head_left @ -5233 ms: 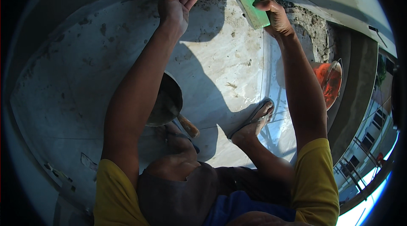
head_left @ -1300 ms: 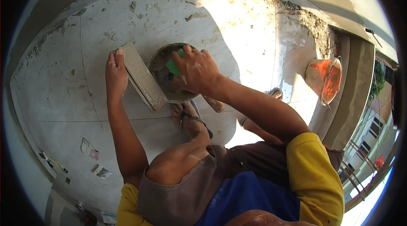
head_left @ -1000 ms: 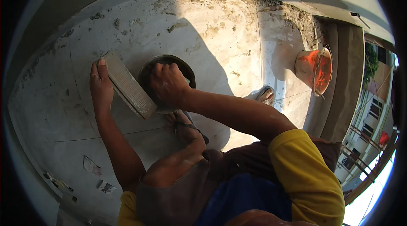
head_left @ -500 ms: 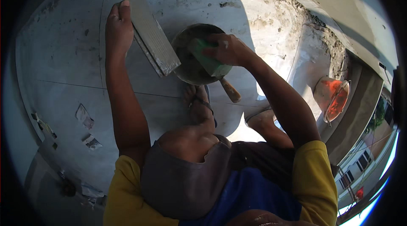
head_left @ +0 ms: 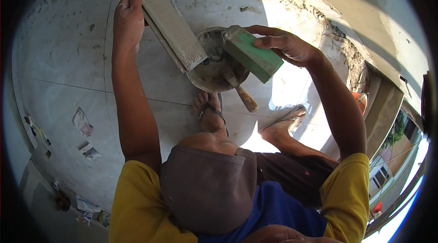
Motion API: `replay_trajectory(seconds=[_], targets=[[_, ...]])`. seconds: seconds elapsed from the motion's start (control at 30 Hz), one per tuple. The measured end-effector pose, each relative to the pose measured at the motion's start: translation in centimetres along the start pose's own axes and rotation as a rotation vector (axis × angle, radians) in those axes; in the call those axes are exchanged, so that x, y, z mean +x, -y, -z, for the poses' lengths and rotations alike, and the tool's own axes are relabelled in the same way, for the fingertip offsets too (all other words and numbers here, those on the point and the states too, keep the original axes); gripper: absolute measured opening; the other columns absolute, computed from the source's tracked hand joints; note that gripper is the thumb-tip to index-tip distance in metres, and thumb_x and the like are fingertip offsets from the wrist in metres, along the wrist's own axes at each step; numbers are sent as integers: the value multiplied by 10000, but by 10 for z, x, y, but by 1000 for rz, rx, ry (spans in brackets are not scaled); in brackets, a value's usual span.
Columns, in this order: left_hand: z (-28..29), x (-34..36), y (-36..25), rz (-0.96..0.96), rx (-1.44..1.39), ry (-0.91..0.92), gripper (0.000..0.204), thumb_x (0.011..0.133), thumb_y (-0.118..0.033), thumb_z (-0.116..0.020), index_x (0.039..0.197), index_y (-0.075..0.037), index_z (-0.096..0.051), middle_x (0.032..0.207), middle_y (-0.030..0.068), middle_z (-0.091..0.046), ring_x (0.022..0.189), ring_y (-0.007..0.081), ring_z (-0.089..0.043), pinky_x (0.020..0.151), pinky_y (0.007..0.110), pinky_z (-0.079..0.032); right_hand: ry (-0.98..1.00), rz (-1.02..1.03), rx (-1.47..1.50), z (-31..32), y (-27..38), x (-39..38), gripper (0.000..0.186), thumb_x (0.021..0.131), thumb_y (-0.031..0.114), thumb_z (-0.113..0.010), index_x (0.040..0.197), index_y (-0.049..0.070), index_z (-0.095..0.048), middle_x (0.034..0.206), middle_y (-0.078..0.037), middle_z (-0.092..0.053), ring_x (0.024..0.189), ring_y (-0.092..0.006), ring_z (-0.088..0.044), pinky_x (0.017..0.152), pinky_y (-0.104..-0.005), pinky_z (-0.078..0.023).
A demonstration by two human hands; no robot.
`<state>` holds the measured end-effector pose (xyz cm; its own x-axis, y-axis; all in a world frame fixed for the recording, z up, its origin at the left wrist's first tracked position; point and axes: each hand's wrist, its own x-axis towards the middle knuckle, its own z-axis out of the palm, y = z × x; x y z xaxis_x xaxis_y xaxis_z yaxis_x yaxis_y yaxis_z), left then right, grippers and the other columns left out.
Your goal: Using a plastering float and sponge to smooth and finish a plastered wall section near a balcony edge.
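My left hand grips a long, grey, streaked strip by its upper end, the strip slanting down to the left side of a round metal pan. My right hand holds a green block, its left end smeared grey, over the pan's right side. Grey wet material lies in the pan, and a tool with a wooden handle sticks out over the pan's lower right. Whether the strip touches the pan I cannot tell.
My feet in flip-flops are on the dusty pale tiled floor. Torn scraps lie at left. An orange bucket is partly hidden by my right arm. A low wall with mortar crumbs along its base runs across the upper right.
Both hands have come down from the wall edge since the oldest frame. In the last second the green block has come up out of the pan and moved rightward, its top now in view.
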<state>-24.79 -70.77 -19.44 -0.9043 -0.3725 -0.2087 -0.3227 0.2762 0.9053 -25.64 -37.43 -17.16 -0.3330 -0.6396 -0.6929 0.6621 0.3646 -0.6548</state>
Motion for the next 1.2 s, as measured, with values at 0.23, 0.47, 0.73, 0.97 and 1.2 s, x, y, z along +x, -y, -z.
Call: replay_trajectory(seconds=[0.23,0.47,0.73,0.97,1.2], targets=[[-93,-11,-53,128,-452,381,397,989,-364,-549,1106,15,-556,1005,133,-647,840,225,-693,762,350,-621,-112,69,129,90,-17,-166,849,677,307,-731,1389,-51,-439,1238,-157,-604,1113,-255,-593,1002,-357,-444],[-263,-47,-88,415,-563,698,372,1052,-245,-432,1230,81,-456,1194,208,-565,1081,290,-633,965,386,-570,-359,333,460,167,-147,-221,1003,601,309,-727,1478,1,-351,1418,-213,-495,1274,-332,-518,1071,-421,-423],[-411,-57,-90,595,-568,527,299,1054,-140,-358,1263,74,-375,1225,251,-516,1090,369,-617,897,416,-618,-460,742,734,242,-202,-185,558,778,223,-633,1282,-3,-556,1185,-113,-653,1069,-251,-631,977,-394,-463],[-465,-66,-90,506,-782,442,333,1063,-136,-327,1298,99,-301,1344,291,-412,1226,472,-492,1034,560,-502,-438,980,946,284,-204,-175,708,753,305,-640,1376,7,-486,1326,-159,-575,1218,-326,-557,1108,-491,-377],[-479,-63,-90,478,-851,439,348,1058,-121,-331,1302,122,-281,1349,311,-393,1227,488,-483,1037,575,-494,-447,1060,972,296,-207,-166,740,737,302,-630,1411,46,-462,1373,-164,-541,1251,-327,-528,1135,-505,-338]])
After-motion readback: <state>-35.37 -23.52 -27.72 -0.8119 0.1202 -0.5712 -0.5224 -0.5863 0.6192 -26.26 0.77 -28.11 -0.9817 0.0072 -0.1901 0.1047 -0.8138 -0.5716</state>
